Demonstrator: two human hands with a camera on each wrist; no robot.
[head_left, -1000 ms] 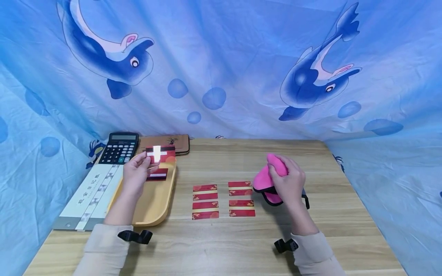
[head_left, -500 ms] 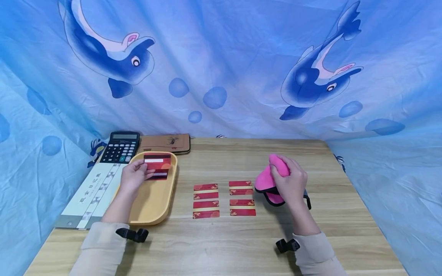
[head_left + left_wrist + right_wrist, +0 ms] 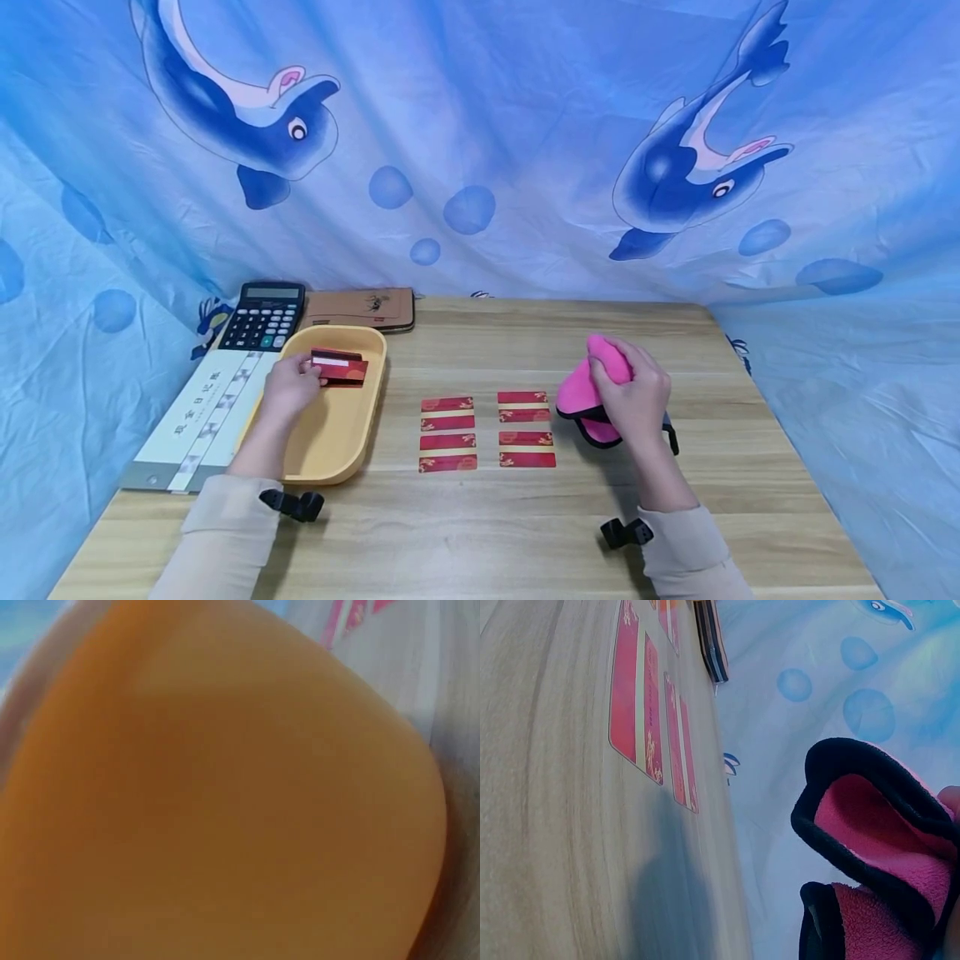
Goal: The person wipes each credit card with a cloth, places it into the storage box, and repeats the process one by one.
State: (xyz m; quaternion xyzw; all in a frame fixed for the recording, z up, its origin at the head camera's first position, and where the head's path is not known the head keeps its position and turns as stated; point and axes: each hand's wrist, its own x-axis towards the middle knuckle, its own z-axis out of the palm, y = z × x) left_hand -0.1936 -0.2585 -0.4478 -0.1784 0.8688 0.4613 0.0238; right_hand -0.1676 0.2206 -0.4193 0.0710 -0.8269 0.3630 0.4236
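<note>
My left hand [image 3: 292, 386] pinches a red card [image 3: 339, 367] with a dark stripe and a white strip, held low over the far part of the yellow tray [image 3: 372, 417]. Another red card peeks out just beneath it. In the left wrist view only the tray [image 3: 262, 825] fills the picture; the hand is hidden there. My right hand [image 3: 637, 387] grips a bunched pink cloth [image 3: 581, 393] with black edging above the table's right side. The right wrist view shows the cloth's folded, fuzzy pink inside [image 3: 877, 817].
Several red-and-gold cards [image 3: 447, 453] lie in two columns mid-table. Left of the tray are a white ledger book [image 3: 198, 417] and a black calculator [image 3: 262, 317]. A brown wallet [image 3: 360, 308] lies behind the tray. A blue dolphin-print curtain [image 3: 465, 125] hangs at the back.
My left hand has lowered the red card down into the tray, over the other card, and the card has tilted flatter. My right hand still holds the pink cloth in nearly the same place.
</note>
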